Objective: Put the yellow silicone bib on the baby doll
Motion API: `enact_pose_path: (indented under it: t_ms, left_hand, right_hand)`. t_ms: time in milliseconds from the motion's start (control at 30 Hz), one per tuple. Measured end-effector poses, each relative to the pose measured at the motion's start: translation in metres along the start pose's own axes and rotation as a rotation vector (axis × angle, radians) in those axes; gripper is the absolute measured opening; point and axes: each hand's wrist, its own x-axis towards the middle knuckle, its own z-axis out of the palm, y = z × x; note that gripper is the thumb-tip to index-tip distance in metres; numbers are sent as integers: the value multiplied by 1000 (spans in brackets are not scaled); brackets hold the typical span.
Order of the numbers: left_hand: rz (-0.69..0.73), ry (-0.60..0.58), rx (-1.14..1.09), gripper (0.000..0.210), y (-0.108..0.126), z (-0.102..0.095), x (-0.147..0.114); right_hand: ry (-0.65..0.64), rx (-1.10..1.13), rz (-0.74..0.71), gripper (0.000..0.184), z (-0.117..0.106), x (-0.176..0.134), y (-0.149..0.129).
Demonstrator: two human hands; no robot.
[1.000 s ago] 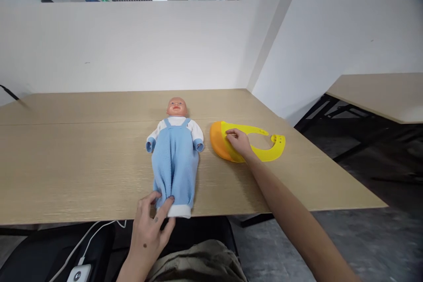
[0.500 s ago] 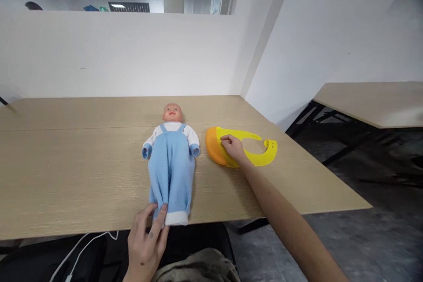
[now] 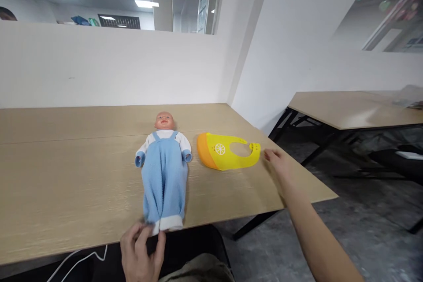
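Observation:
A baby doll (image 3: pixel 164 172) in light blue overalls and a white top lies face up on the table, feet towards me. My left hand (image 3: pixel 142 251) is at the table's front edge by the white cuff of the doll's left-side leg. Its thumb and fingers are apart, with the fingertips at the cuff; whether they touch it is unclear. A yellow baby bib (image 3: pixel 228 152) with an orange pocket and a citrus-slice print lies flat to the right of the doll. Beyond its neck end, my right hand (image 3: pixel 277 161) is apart from the bib, slightly blurred, fingers curled together around nothing visible.
The wooden table (image 3: pixel 76 185) ends at a white wall behind and at a slanting right edge. A second table (image 3: pixel 360 108) stands farther right. White cables (image 3: pixel 87 255) hang below the front edge near a black chair.
My right hand has moved off the bib to the right, uncovering its print. My left hand has slipped down the doll's leg to the cuff. The camera view has turned right.

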Motion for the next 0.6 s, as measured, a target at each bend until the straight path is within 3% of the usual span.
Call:
enact_pose_path:
  t_ms: [100,267,433,600]
  left_hand:
    - [24,22,-12,19,1,0,-8]
    - [34,-5,-3,22,6,-1,-10]
    - [71,-20,67,24,13,-2,-9]
    - [86,-62,157,15,14,-2,-9]
  right_hand:
    - [120,270,268,2,-23,-4,3]
    - [-121,459,537,9,-16,-18,-15]
    - [-275,505,566,14,5,-36,-19]
    - [-315,540,509,17,29,-46,-19]
